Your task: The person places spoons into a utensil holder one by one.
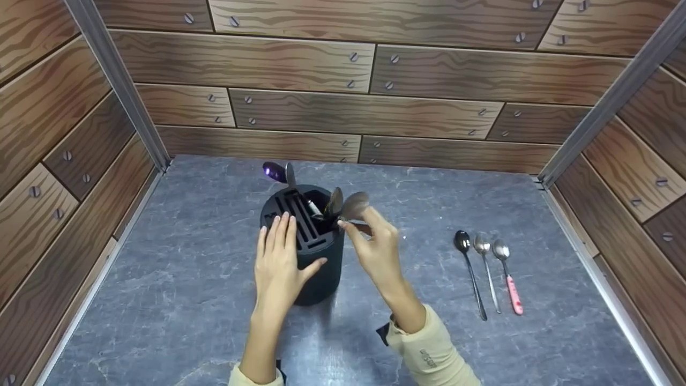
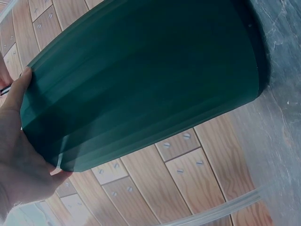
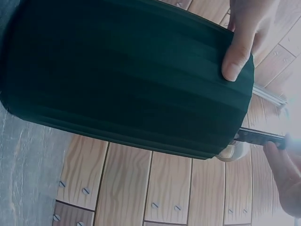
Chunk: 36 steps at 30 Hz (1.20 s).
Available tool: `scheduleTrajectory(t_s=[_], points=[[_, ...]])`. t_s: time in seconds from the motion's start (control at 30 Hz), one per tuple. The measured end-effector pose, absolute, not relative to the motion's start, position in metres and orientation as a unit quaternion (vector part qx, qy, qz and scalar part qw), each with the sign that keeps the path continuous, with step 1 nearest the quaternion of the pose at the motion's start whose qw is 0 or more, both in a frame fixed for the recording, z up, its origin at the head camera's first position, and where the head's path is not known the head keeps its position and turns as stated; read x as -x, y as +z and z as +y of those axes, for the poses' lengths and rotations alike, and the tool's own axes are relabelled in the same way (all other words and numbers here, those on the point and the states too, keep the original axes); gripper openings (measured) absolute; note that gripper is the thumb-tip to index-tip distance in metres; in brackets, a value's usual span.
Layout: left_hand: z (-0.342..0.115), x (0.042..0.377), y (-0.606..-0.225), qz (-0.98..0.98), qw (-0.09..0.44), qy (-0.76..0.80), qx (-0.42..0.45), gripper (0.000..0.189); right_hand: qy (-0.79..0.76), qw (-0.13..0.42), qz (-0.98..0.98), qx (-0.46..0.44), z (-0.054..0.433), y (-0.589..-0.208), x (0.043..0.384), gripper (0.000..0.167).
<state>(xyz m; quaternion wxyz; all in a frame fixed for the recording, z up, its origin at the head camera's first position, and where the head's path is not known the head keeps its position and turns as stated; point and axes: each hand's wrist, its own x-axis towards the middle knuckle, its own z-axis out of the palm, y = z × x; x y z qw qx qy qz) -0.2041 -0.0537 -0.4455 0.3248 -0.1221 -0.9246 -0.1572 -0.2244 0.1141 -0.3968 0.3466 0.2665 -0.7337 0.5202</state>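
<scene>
A dark green, ribbed utensil holder [image 1: 321, 279] with a slotted top stands upright on the table. My left hand [image 1: 278, 271] rests on its near left side, fingers straight along the rim and thumb [image 3: 233, 66] against the wall. My right hand [image 1: 378, 246] is at the right edge of the opening. Between thumb and fingers it pinches a spoon; the spoon's bowl [image 1: 355, 205] shows beside the fingertips, and a dark narrow part [image 3: 258, 137] runs into the holder. Another spoon [image 1: 335, 201] leans in the same opening. The lower ends inside are hidden.
A purple spoon [image 1: 274, 171] and a silver spoon [image 1: 290, 174] stick up at the holder's back. To the right lie a dark spoon [image 1: 463, 242], a silver spoon [image 1: 482, 245] and a pink-handled spoon [image 1: 513, 295] side by side. Wood-patterned walls [image 1: 300, 112] enclose the grey table [image 1: 177, 300].
</scene>
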Motion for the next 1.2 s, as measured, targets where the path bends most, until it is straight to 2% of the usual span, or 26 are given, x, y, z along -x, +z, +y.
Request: scheduleTrajectory(t_s=[0.33, 0.73, 1.0, 1.2], points=[[-0.053, 0.205, -0.445, -0.924, 0.324, -0.163, 0.122, 0.096, 0.554, 0.320, -0.722, -0.264, 0.114, -0.377, 0.213, 0.007], [-0.053, 0.205, -0.446, -0.921, 0.328, -0.170, 0.123, 0.096, 0.552, 0.323, -0.735, -0.226, 0.137, -0.394, 0.211, 0.007], [-0.053, 0.205, -0.448, -0.919, 0.333, -0.171, 0.125, 0.096, 0.546, 0.301, -0.760, -0.183, 0.149, -0.405, 0.209, 0.006], [-0.053, 0.205, -0.448, -0.917, 0.337, -0.171, 0.125, 0.096, 0.554, 0.313, -0.750, -0.177, 0.159, -0.412, 0.212, 0.006]])
